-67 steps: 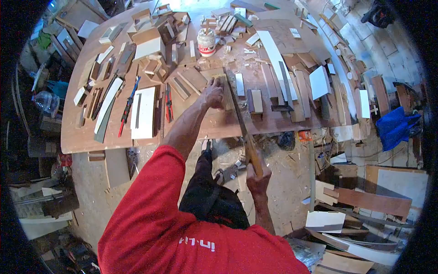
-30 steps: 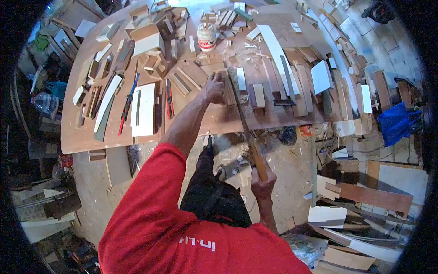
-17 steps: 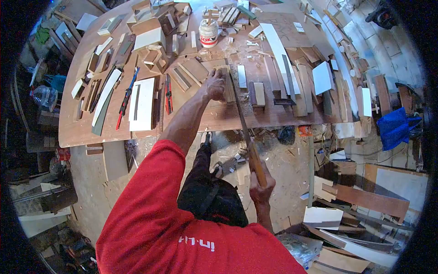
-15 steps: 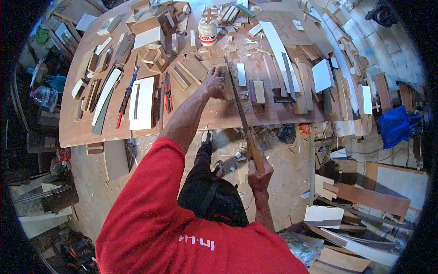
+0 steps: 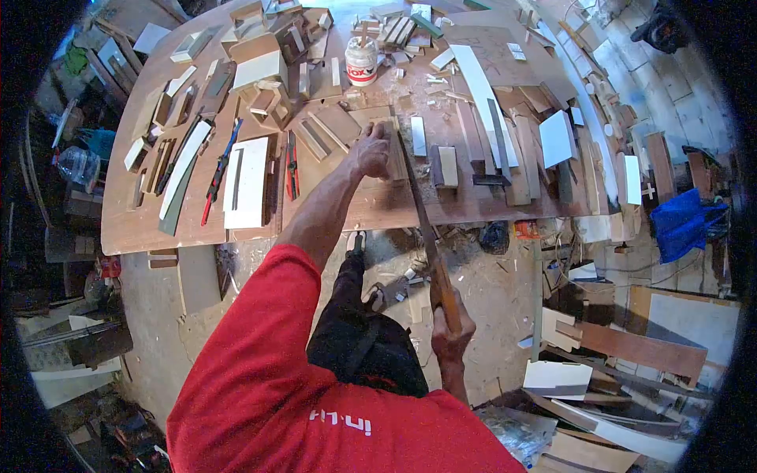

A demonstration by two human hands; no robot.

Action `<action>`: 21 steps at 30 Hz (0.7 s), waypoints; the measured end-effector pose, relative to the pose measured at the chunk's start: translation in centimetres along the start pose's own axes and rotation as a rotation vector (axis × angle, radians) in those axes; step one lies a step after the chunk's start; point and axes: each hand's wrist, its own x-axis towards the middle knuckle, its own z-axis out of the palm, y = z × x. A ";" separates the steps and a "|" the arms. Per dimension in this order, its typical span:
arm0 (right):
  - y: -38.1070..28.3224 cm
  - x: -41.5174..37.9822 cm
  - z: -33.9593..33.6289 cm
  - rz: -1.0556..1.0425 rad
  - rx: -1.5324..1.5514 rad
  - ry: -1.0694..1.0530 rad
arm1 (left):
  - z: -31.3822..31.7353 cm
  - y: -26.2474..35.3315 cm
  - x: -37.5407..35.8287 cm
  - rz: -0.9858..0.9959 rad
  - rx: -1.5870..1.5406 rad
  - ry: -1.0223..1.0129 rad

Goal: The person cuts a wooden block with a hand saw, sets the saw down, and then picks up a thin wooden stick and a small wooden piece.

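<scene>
My right hand (image 5: 452,335) is wrapped round the wooden handle of a handsaw (image 5: 422,209), low in front of the table's near edge. The saw's narrow blade runs up and away, its far end beside a flat strip of wood (image 5: 400,162) on the tabletop. My left hand (image 5: 373,154) presses down on that wood, fingers bent over it, just left of the blade. How the fingertips grip it is partly hidden. Right of the blade lie a small white piece (image 5: 418,136) and a short wooden block (image 5: 447,167). Thin wooden sticks (image 5: 315,138) lie left of my hand.
A white jar (image 5: 361,63) with a stick in it stands farther back on the wooden table (image 5: 331,213). Red-and-black bar tools (image 5: 292,165) and white panels (image 5: 247,185) lie left. Long strips (image 5: 482,102) lie right. Offcuts and boards (image 5: 643,347) clutter the floor at right.
My right hand and the saw have drawn back toward me, lower in view. My left hand stays on the wood. The view has shifted slightly.
</scene>
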 end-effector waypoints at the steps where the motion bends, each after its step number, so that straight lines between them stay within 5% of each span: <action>1: 0.0 1.5 0.5 0.032 -0.002 -0.060 | -0.2 0.1 0.0 0.001 -0.001 0.000; 3: 0.8 2.8 0.7 0.195 -0.085 -0.249 | -2.1 0.8 -0.9 0.074 0.144 -0.051; 7: -0.6 -0.8 -0.6 -0.046 -0.140 -0.047 | -2.2 0.6 -0.8 0.073 0.174 -0.060; 13: -0.8 1.7 0.7 0.042 -0.007 -0.114 | 2.4 -1.1 1.4 0.083 0.075 0.076; 15: -0.8 0.3 -0.5 0.070 -0.081 -0.092 | 5.9 -1.7 2.2 0.038 0.012 0.563; 16: -0.4 0.3 -0.6 0.063 -0.082 -0.096 | 4.1 -1.2 1.6 0.032 0.012 0.568; 18: -0.1 0.1 -0.5 -0.087 -0.114 -0.050 | 0.6 -0.3 0.1 0.030 0.059 0.041; 21: 0.5 2.1 0.5 0.115 -0.089 -0.164 | -2.0 0.7 -0.9 0.090 0.130 -0.026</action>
